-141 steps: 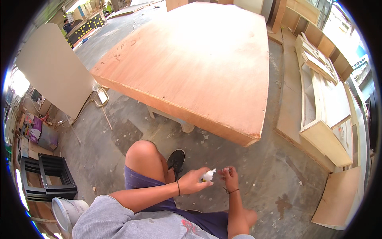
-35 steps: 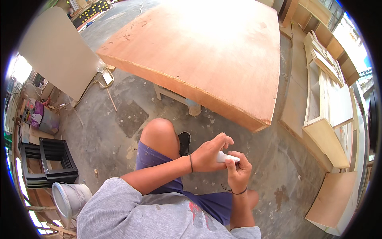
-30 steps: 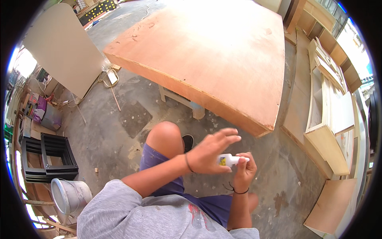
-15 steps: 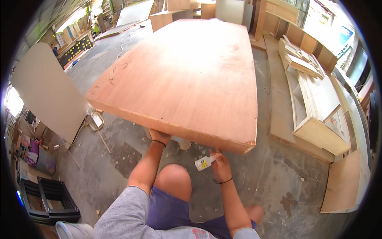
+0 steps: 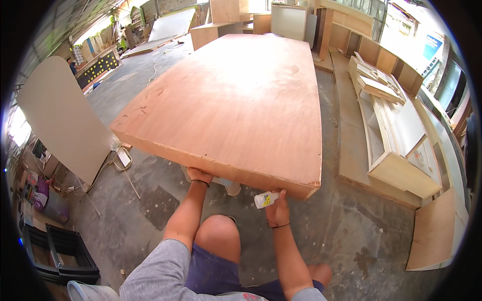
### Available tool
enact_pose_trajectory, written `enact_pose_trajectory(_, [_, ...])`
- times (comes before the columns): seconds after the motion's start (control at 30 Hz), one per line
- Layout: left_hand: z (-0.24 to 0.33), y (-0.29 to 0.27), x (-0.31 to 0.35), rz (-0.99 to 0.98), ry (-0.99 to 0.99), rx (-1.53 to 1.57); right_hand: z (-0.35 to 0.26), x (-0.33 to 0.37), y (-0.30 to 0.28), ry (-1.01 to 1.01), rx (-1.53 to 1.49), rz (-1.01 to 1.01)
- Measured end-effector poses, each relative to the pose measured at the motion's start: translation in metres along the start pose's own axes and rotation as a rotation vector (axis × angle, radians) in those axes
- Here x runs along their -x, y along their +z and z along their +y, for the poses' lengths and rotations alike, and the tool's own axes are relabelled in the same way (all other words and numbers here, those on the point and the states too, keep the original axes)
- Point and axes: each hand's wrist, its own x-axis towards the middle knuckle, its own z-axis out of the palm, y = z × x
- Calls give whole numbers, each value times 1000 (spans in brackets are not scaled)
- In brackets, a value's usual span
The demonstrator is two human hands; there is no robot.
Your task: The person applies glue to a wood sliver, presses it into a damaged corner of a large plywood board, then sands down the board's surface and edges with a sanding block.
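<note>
L hand (image 5: 200, 174) under panel (image 5: 231, 115) edge, can't tell grip; R hand (image 5: 279, 211) holds wht btl (image 5: 264, 200).

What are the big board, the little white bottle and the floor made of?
The big board looks like wood, maybe plywood, smooth and a bit shiny: its reddish-brown top shows streaky grain. The little white bottle is probably plastic, judging by its smooth, pale body, but I can't be sure. The floor seems bare concrete: grey and stained.
</note>
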Motion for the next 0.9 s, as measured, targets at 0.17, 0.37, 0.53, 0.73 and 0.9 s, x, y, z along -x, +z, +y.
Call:
enact_pose_trajectory(0.17, [-21, 10, 15, -31, -34, -65, -7, -5, -3, -2, -3, 60])
enact_pose_trajectory(0.37, [-2, -10, 6, -143, -163, -79, 6, -1, -8, -12, 38, 102])
enact_pose_trajectory(0.53, [-21, -17, 5, -317, -102, -70, -8, 4, -9, -29, 116, -41])
enact_pose_trajectory(0.73, [-7, -46, 4, -212, -177, 67, -10, 18, 12, -43, 170, 40])
enact_pose_trajectory(0.9, [25, -83, 9, -402, -369, -19, -17, 18, 2, -80, 179, 32])
